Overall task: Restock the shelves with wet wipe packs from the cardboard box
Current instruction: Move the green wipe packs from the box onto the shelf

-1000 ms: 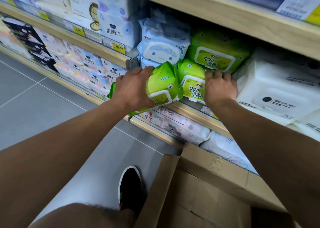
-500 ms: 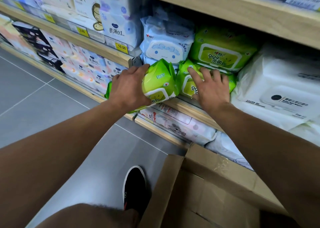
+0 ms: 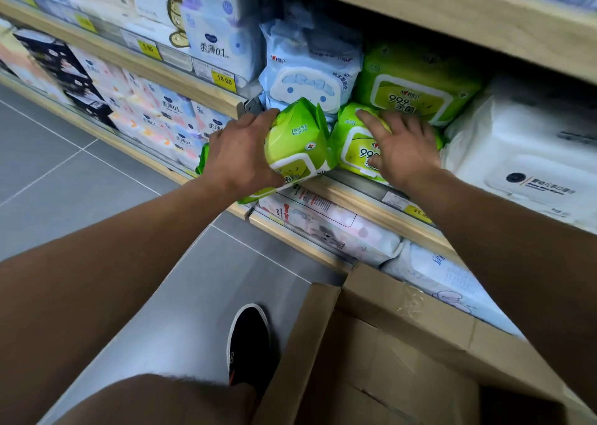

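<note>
My left hand (image 3: pixel 240 154) grips a green wet wipe pack (image 3: pixel 295 143) at the front edge of the wooden shelf (image 3: pixel 358 198), thumb on top and fingers curled under it. Just to its right, my right hand (image 3: pixel 399 146) lies flat with straight fingers on a second green pack (image 3: pixel 350 146) that sits on the shelf. A third green pack (image 3: pixel 416 85) is stacked behind and above. The open cardboard box (image 3: pixel 403 327) stands on the floor at the lower right; its inside is dark.
Blue wipe packs (image 3: pixel 310 69) stand left of the green ones, white packs (image 3: pixel 523 153) to the right. More packs (image 3: pixel 329 227) fill the lower shelf. Yellow price tags (image 3: pixel 223 80) line the shelf edges. My black shoe (image 3: pixel 248 340) rests on the grey tiled floor beside the box.
My right hand has gone from gripping the shelved green pack's top edge to lying flat across its front. My left hand still grips its pack, shifted slightly toward the shelf.
</note>
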The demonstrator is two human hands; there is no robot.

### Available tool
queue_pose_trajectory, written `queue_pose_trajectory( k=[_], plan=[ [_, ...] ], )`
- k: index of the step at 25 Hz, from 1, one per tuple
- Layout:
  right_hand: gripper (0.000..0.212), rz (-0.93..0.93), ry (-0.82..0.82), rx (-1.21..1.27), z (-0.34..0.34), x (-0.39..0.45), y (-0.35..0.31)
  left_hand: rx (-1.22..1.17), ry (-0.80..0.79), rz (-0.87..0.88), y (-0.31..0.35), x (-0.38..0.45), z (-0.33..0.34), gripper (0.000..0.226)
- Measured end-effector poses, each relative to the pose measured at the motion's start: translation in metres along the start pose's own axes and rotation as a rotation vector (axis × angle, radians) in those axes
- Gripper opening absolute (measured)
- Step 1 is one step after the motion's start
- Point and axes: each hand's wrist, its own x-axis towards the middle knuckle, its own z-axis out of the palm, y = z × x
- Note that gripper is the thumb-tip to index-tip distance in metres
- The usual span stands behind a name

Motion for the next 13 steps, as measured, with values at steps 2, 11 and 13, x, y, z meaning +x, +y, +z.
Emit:
queue_pose_trajectory(
  k=[2, 11, 13],
  plan=[
    [0.086, 0.018, 0.074, -0.044, 0.008, -0.008, -0.010, 0.004, -0.002, 0.005, 0.002, 0.001, 0.000, 0.107],
    [0.085, -0.040, 0.050, -0.120, -0.010, -0.039, -0.011, 0.050, 0.025, 0.057, 0.016, -0.007, -0.020, 0.110],
    [0.078, -0.075, 0.109, -0.213, -0.029, -0.057, -0.008, 0.066, 0.043, 0.095, 0.028, -0.008, -0.030, 0.110]
  ],
)
